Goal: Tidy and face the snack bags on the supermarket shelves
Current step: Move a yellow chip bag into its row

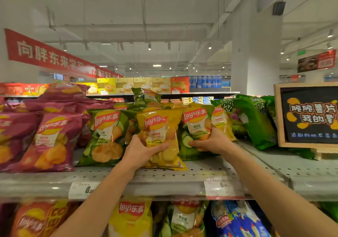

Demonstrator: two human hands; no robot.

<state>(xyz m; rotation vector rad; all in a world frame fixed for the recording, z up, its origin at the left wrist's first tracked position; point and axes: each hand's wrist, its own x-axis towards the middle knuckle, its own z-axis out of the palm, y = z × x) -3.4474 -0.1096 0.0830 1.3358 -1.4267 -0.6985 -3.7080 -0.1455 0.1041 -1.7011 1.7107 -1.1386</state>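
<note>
purple bags (49,141) left, chalkboard sign (309,116) right

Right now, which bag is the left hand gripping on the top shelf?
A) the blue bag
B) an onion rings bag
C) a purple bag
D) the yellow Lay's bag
D: the left hand curls round the yellow Lay's bag; the right hand grips a green cucumber bag.

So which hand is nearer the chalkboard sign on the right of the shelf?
Right. The right hand grips a green Lay's bag, a few bags left of the chalkboard sign. The left hand holds the yellow Lay's bag, farther left.
</note>
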